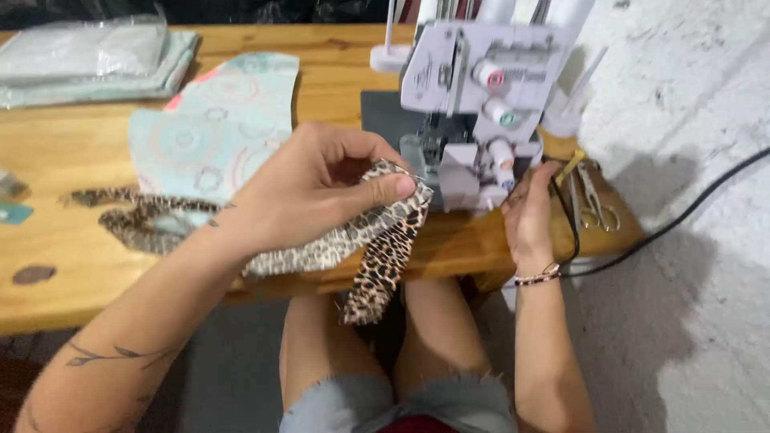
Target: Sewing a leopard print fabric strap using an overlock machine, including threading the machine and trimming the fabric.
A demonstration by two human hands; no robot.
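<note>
We hold the leopard fabric [377, 232] at the near edge of the table [72, 144], just in front of the serger [481, 96]. Our left hand [313, 188] pinches its top edge between thumb and curled fingers, close to the machine's foot, while a loose strip of the same print hangs down over the table edge between our knees. The rest of the piece trails leftward across the wood, partly under our forearm.

Our right hand [529, 212] rests at the machine's right side, fingers loosely bent against its base and a black cable [682, 216]; we cannot tell whether they grip anything.

We judge the step in hand to be lining up the fabric's edge before it goes under the foot. The next move calls for a flat, unbunched edge fed straight in, with the hanging strip kept out of the way of the seam line.

Behind the fabric lies a pale turquoise printed piece [216, 120], and farther left a folded stack [88, 60] under clear plastic. Scissors [595, 204] lie to the right of the serger, near the table's corner.
</note>
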